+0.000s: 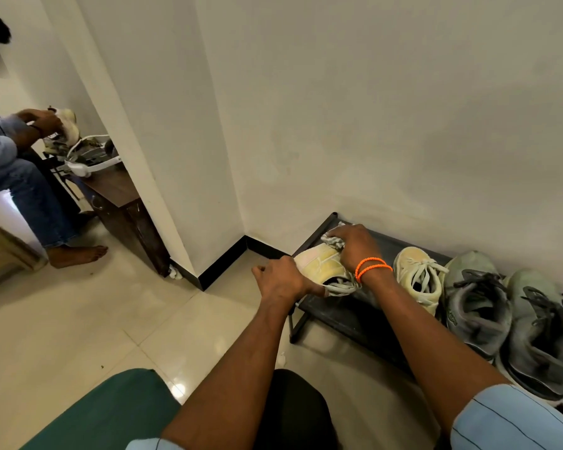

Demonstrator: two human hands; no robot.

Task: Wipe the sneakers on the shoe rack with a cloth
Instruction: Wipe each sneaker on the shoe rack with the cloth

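At the upper left of the frame, a second person [10, 164] in jeans is seen seated, a pale shoe [67, 125] held in both hands above a dark wooden table [117, 203] on which a white cable [88, 164] is coiled. A bare foot [77, 254] is planted on the cream floor tiles [78, 319] below. A green cushion [104, 414] is shown at the bottom left.

At centre, the left hand [281, 279] is curled around the heel end of a yellow sneaker [322, 264], which is tilted on its side at the left end of the black shoe rack [338, 316]. Just to the right, the right hand [355, 245], an orange band [372, 267] worn at its wrist, is closed over a grey cloth [333, 238] that is pressed against the toe end of that sneaker.

Further right, a matching yellow sneaker [420, 277] is set upright on the rack with its laces loose. Beside it, at the right edge of the frame, two grey sneakers [514, 319] with dark laces are lined up side by side against the white wall [371, 108].
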